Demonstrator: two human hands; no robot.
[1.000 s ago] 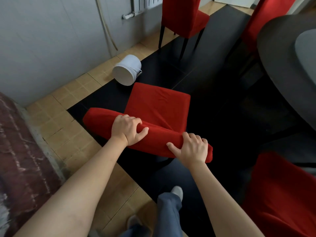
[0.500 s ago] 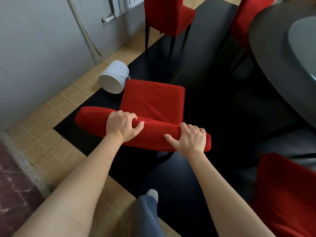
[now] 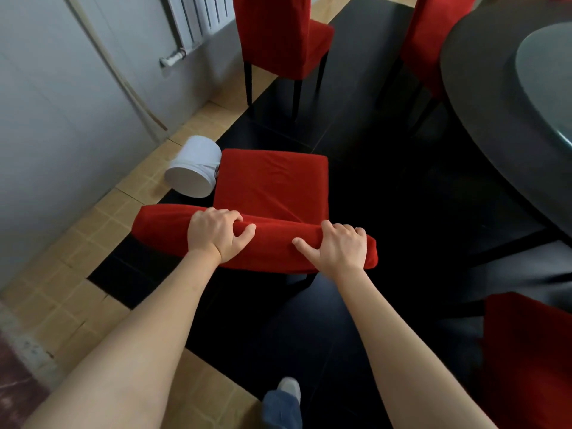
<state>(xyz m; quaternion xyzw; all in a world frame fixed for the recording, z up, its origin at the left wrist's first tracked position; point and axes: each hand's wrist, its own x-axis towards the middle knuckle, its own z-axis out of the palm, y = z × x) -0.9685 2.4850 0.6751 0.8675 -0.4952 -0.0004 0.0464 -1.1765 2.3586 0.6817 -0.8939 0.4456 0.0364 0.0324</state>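
Observation:
A red fabric-covered chair (image 3: 272, 184) stands in front of me on the black floor, its seat facing away and its padded backrest top nearest me. My left hand (image 3: 216, 236) grips the backrest top left of centre, fingers curled over the far side and thumb on the near side. My right hand (image 3: 337, 246) grips the same backrest top near its right end, thumb pointing left along the fabric.
A white bucket (image 3: 193, 171) lies on its side beside the chair's left. Two more red chairs (image 3: 278, 38) stand ahead, another red chair (image 3: 526, 351) sits at lower right. A dark round table (image 3: 483, 113) fills the right. A grey wall with a radiator (image 3: 198, 17) runs along the left.
The chair and both hands have shifted right and slightly forward across the floor, now overlapping the bucket's edge. Both hands keep the same grip. My view has tilted up toward the wall.

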